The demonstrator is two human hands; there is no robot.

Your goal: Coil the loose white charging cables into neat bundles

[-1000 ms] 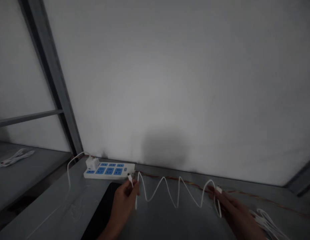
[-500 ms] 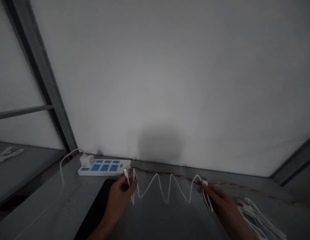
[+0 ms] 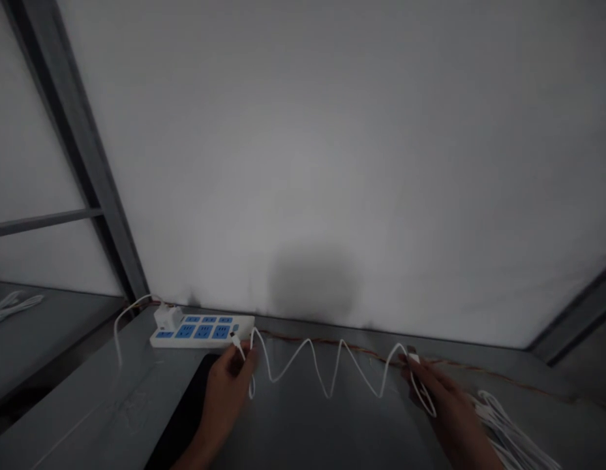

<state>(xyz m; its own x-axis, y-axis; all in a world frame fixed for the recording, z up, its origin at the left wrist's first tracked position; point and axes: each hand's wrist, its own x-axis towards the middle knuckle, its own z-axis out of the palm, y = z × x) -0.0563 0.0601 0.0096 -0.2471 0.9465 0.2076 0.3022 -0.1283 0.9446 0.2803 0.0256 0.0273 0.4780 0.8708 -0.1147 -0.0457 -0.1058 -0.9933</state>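
My left hand (image 3: 227,385) pinches a white cable (image 3: 307,367) close to its small connector (image 3: 235,339), which sits just in front of the right part of a white power strip (image 3: 202,331) with blue sockets. From there the cable runs in zigzag loops across the grey metal table (image 3: 303,418) to my right hand (image 3: 437,405). That hand is shut on the cable's other end, a white plug (image 3: 414,359), and a loop hangs below the fingers. A white charger (image 3: 168,318) stands plugged into the strip's left end.
A black mat (image 3: 182,411) lies under my left wrist. A white cable bundle (image 3: 508,437) lies at the lower right, and another (image 3: 14,308) rests on a lower left shelf. An orange wire (image 3: 479,371) runs along the white back wall (image 3: 303,163), beside a metal post (image 3: 77,150).
My left hand has moved left along the strip's front, taking the connector with it. My right hand has shifted slightly right, and the view has tilted and dropped a little.
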